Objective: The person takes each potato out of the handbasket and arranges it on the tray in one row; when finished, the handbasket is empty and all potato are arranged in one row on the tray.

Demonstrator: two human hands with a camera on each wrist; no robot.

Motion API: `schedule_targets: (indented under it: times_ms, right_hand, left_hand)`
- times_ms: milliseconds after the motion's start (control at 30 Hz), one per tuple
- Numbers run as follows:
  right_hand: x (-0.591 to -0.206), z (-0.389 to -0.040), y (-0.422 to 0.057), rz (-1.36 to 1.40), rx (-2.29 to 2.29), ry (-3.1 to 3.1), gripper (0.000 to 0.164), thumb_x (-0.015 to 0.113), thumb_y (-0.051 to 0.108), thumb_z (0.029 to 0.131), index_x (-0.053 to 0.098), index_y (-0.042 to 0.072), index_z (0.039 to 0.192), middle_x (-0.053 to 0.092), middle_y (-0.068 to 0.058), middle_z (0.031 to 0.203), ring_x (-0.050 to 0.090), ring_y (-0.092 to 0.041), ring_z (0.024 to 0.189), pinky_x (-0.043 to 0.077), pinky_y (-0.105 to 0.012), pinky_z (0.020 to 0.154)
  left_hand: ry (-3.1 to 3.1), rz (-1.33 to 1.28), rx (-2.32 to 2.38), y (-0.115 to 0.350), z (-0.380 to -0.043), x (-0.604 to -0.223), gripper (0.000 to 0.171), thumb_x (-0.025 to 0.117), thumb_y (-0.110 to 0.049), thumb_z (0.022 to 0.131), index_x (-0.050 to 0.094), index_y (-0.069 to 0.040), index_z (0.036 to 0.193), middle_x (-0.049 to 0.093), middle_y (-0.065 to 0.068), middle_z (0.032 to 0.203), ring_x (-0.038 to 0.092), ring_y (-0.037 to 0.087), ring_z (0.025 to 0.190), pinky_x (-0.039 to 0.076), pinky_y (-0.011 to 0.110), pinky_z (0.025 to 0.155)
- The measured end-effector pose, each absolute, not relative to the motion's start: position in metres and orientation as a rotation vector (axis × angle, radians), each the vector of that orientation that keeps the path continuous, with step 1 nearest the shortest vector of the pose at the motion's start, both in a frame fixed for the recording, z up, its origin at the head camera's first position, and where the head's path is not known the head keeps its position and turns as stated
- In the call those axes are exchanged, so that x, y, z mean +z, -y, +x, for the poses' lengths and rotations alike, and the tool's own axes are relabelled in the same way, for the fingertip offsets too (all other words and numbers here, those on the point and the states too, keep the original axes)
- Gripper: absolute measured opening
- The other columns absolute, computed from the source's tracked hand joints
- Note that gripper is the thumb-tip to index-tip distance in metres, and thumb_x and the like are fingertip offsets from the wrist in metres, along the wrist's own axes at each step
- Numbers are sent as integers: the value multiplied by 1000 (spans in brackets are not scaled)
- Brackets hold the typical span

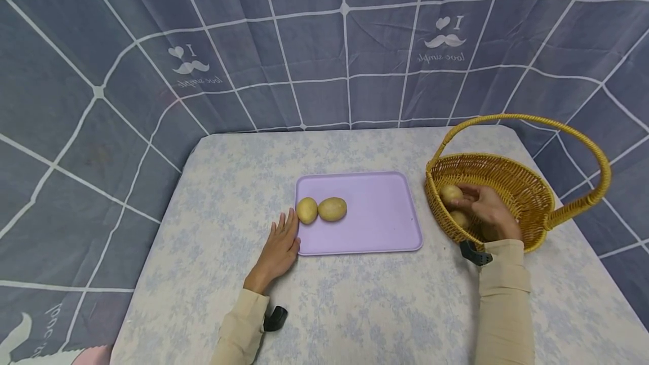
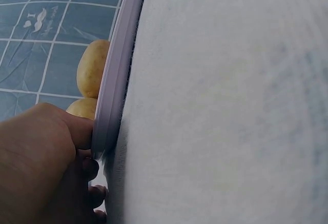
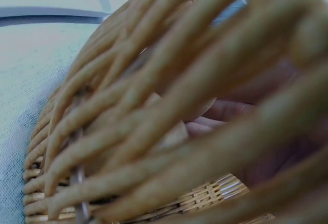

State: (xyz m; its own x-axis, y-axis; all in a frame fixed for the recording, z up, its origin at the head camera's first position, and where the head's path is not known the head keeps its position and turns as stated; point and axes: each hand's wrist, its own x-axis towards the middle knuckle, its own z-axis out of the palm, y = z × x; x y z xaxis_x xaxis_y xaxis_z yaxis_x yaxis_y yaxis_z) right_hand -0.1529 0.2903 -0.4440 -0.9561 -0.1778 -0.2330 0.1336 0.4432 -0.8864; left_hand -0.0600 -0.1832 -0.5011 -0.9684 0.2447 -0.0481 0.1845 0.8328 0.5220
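The upper potato (image 1: pixel 449 192) is lying inside the basket (image 1: pixel 527 196), against the wall which is facing the tray (image 1: pixel 375 213); the basket itself is standing to the right of the tray. From the right grip (image 1: pixel 487 207) this potato is lying in the direction of the tray, just at the fingertips, so the right side is having the nearer hand. Fingers are covering a part of the potato, and its long axis I cannot tell. The right grip seems to be touching it, with the fingers lying partly around, but whether they are really gripping I cannot tell, because the blurred weave is hiding most of the contact in the right wrist view. A second potato (image 1: pixel 460 219) is lying just beside the first. In the left part of the tray, an oval potato (image 1: pixel 332 209) is pointing its long axis across the tray, and a smaller potato (image 1: pixel 306 210) is lying next to it. The left grip (image 1: pixel 276 246) is resting at the tray's left rim, touching it with nearly straight fingers and holding no potato. The table (image 1: pixel 380 314) is carrying both tray and basket.
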Motion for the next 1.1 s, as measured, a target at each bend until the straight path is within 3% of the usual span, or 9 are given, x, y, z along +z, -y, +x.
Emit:
schedule_targets:
  times_ms: [200, 500, 567, 667, 800, 900, 1100]
  right_hand:
    - [-442, -155, -292, -126, -1429, -2576, 58, 61, 16, 95, 38, -14, 139, 53, -34, 125, 52, 17, 83, 47, -8, 73]
    - [-438, -153, -294, -123, -1474, -2616, 64, 64, 23, 93, 37, -9, 142, 47, -34, 135, 51, 18, 88, 43, -4, 75]
    - [-437, -152, -294, -127, -1517, -2618, 65, 65, 24, 92, 38, -7, 143, 52, -27, 133, 53, 17, 90, 44, -5, 76]
    - [-435, -152, -294, -121, -1593, -2606, 66, 67, 25, 91, 40, -4, 143, 59, -5, 127, 53, 17, 93, 45, -6, 78]
    - [-435, -150, -292, -130, -1756, -2544, 65, 69, 20, 89, 41, -3, 143, 58, 18, 116, 55, 16, 97, 47, -8, 80]
    - [-434, -149, -291, -151, -1889, -2477, 63, 69, 13, 89, 42, -3, 142, 58, 23, 112, 58, 13, 97, 50, -10, 78]
    - [-428, -147, -283, -202, -2131, -2312, 56, 68, -1, 86, 48, 0, 139, 63, 20, 108, 62, 7, 97, 51, -10, 76]
  left_hand:
    - [-2900, 334, 805, 183, -60, -502, 60, 39, -17, 102, 10, 0, 152, 8, 13, 159, 3, 33, 147, 1, 51, 118]
    - [-2890, 328, 797, 182, -59, -500, 60, 39, -17, 102, 9, 0, 152, 7, 13, 160, 2, 33, 147, 1, 51, 118]
    - [-2892, 328, 802, 182, -59, -500, 60, 39, -17, 102, 10, 0, 152, 7, 13, 160, 2, 33, 147, 1, 51, 118]
    - [-2897, 328, 807, 183, -59, -500, 60, 39, -17, 102, 11, 0, 152, 7, 13, 160, 2, 33, 147, 1, 51, 118]
    - [-2900, 329, 808, 183, -59, -500, 60, 39, -17, 102, 11, 1, 152, 8, 13, 160, 3, 33, 147, 1, 51, 118]
    - [-2897, 329, 814, 182, -59, -500, 60, 39, -17, 102, 11, 0, 152, 8, 13, 160, 2, 33, 147, 1, 51, 118]
    - [-2899, 332, 811, 182, -59, -501, 60, 39, -17, 102, 11, 0, 152, 7, 13, 160, 2, 33, 147, 1, 51, 118]
